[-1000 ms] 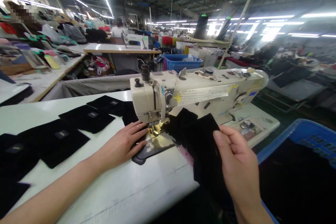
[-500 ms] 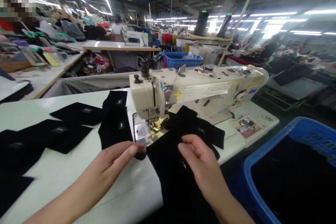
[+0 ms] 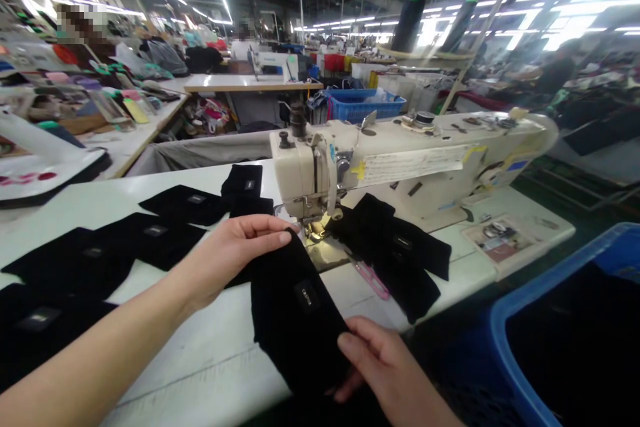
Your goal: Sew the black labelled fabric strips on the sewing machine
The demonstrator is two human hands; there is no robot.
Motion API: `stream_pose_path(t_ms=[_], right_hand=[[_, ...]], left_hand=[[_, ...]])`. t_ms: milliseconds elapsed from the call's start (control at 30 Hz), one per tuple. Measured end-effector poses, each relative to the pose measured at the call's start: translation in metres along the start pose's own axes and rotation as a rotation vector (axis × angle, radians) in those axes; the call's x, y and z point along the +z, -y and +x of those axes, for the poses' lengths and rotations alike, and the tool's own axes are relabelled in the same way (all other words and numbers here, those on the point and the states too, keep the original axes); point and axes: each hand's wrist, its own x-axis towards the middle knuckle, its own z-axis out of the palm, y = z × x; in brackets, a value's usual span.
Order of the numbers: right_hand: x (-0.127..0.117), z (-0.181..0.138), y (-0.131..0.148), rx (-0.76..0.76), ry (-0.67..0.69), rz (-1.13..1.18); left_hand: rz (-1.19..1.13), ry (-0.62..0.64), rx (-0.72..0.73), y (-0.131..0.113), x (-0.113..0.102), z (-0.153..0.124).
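Between my two hands hangs a black fabric piece (image 3: 285, 320) with a small dark label (image 3: 306, 296) on it. The thumb and fingers of my left hand (image 3: 245, 240) pinch its upper corner, just in front of the needle area. Lower down, my right hand (image 3: 375, 363) grips the right edge, fingers partly behind the cloth. The cream sewing machine (image 3: 410, 167) stands behind, its presser foot (image 3: 316, 230) lit yellow. More black pieces (image 3: 410, 247) lie right of the needle, beside pink-handled snips (image 3: 373, 279).
Several labelled black pieces (image 3: 165, 240) are spread over the left of the white table (image 3: 200, 373). A blue basket (image 3: 505, 347) filled with dark cloth stands at the right. Beyond are a blue crate (image 3: 365, 107), another sewing machine (image 3: 275, 63) and thread cones (image 3: 407, 23).
My left hand has closed on the fabric's corner, and the piece has moved left, away from the others by the needle. My right hand has moved lower. The pink snips now show.
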Motion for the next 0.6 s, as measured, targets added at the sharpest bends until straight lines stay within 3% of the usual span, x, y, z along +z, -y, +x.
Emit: stream_pose_path(t_ms=[100,167,367,467,600], right_hand=[[0.006,0.000,-0.020,0.104,0.040,0.020],[0.012,0.000,-0.028,0.137,0.042,0.020],[0.024,-0.001,-0.037,0.038,-0.164,-0.071],[0.023,0.001,-0.041,-0.005,-0.216,-0.233],[0.018,0.004,-0.049,-0.167,-0.309,-0.512]], left_hand=[[0.047,0.055,-0.022,0.003,-0.003,0.007],[0.127,0.064,0.040,0.008,-0.001,0.014],[0.832,-0.039,0.728,0.046,0.009,0.043],[0.976,-0.064,0.845,0.062,0.013,0.053],[1.146,-0.150,0.937,0.064,0.013,0.047]])
